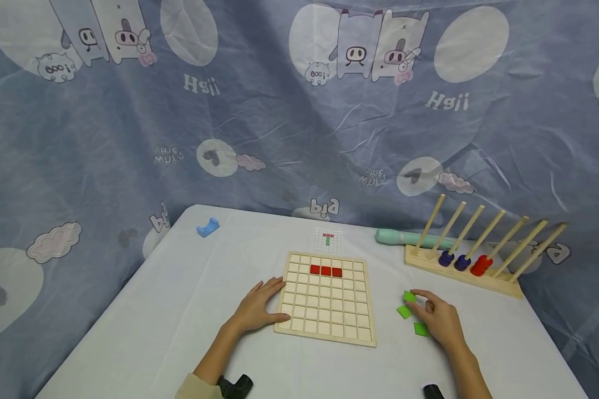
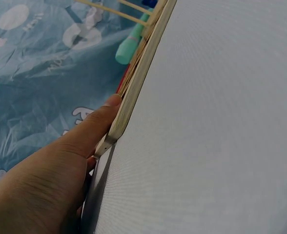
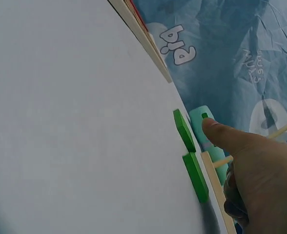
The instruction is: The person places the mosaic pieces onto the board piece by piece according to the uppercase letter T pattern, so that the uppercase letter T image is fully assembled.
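In the head view a wooden grid board point(image 1: 324, 298) lies on the table, with three red tiles point(image 1: 326, 271) in a row near its far side. My left hand point(image 1: 259, 306) rests at the board's left edge, fingers spread, the thumb touching the near-left corner. Off to the right of the board, my right hand point(image 1: 440, 321) pinches a green square tile point(image 1: 409, 296) between thumb and index finger. Two more green tiles lie close by, a middle tile point(image 1: 404, 312) and a nearer tile point(image 1: 421, 329). The right wrist view shows the thumb covering most of the pinched tile.
A printed pattern card point(image 1: 328, 240) with a red and green T lies behind the board. Far right stands a wooden peg rack point(image 1: 469, 275) with purple and red beads, a mint-green tube point(image 1: 394, 236) behind it. A blue curved piece point(image 1: 208, 227) lies far left.
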`<state>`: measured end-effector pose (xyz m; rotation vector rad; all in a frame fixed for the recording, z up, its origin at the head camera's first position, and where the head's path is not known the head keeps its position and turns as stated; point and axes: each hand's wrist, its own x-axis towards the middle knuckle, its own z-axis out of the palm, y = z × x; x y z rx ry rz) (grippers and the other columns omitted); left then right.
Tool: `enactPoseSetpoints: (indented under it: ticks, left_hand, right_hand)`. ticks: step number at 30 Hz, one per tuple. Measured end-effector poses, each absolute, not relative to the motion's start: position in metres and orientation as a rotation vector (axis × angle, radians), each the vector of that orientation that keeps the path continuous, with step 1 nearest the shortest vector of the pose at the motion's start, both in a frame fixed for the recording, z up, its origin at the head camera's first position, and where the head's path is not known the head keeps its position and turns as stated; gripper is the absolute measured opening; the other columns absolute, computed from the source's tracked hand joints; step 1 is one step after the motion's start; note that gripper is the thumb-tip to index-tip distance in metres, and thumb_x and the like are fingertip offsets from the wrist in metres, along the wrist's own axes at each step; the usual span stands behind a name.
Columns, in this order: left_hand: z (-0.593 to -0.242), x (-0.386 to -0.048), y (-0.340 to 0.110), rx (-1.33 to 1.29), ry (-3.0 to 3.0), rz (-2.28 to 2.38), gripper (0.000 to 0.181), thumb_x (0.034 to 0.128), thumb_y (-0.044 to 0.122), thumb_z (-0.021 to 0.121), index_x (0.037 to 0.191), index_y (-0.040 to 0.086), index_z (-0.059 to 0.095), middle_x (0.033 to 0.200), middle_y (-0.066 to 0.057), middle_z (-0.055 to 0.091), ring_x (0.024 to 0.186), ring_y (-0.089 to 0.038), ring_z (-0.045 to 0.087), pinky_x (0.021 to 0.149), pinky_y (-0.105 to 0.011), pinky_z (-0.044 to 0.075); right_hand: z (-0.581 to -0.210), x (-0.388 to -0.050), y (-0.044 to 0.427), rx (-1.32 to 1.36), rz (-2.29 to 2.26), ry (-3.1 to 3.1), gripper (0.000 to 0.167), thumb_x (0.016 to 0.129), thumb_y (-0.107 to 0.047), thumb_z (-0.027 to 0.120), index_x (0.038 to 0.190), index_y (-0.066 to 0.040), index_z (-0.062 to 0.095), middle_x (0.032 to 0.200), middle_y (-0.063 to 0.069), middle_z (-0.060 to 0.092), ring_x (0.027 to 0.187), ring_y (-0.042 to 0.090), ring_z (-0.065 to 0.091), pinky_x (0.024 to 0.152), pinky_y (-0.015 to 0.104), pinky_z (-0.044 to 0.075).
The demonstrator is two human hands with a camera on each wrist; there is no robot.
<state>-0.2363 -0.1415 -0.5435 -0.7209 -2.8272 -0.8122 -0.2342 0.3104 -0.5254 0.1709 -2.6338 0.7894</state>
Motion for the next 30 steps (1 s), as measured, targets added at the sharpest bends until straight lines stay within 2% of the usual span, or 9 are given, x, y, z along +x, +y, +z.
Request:
enactPoseSetpoints:
  ticks: [6, 12, 19, 30]
  left_hand:
    - [-0.544, -0.236, -0.141, -0.708, -2.835, -0.807, 0.091, 0.0722, 0.069, 0.060, 0.141, 0.013, 0.040, 0.145, -0.002, 0.036, 0.135, -0.020, 0.028, 0.112, -0.040, 0.017]
    - [-0.543, -0.236, -0.140, -0.708, -2.834, -0.805, 0.091, 0.0719, 0.070, 0.059, 0.141, 0.014, 0.040, 0.145, -0.002, 0.035, 0.135, -0.019, 0.027, 0.112, -0.039, 0.016]
    - [-0.541, -0.235, -0.141, -0.735, -2.796, -0.812, 0.088, 0.0730, 0.066, 0.062, 0.140, 0.012, 0.042, 0.144, -0.005, 0.038, 0.134, -0.023, 0.030, 0.110, -0.044, 0.020]
    - [-0.543, -0.235, -0.142, -0.738, -2.802, -0.799, 0.090, 0.0720, 0.068, 0.061, 0.140, 0.012, 0.041, 0.144, -0.004, 0.037, 0.134, -0.021, 0.029, 0.111, -0.042, 0.019]
  right_hand:
    - [-0.521, -0.238, 0.275, 0.278, 0.807, -2.582, 0.030, 0.078, -0.027, 0.075, 0.104, -0.014, 0.068, 0.050, -0.011, 0.032, 0.043, 0.003, 0.024, 0.037, 0.021, 0.023]
    - [-0.522, -0.244, 0.237, 0.360, 0.841, -2.565, 0.032, 0.077, -0.031, 0.075, 0.104, -0.015, 0.069, 0.050, -0.014, 0.032, 0.042, 0.002, 0.025, 0.036, 0.021, 0.025]
    - [-0.522, -0.250, 0.196, 0.405, 0.928, -2.606, 0.035, 0.078, -0.036, 0.074, 0.106, -0.017, 0.069, 0.050, -0.013, 0.034, 0.041, 0.003, 0.029, 0.037, 0.022, 0.027]
    - [-0.529, -0.268, 0.155, 0.468, 0.977, -2.566, 0.033, 0.077, -0.034, 0.075, 0.104, -0.017, 0.069, 0.049, -0.011, 0.035, 0.041, 0.002, 0.028, 0.037, 0.021, 0.026]
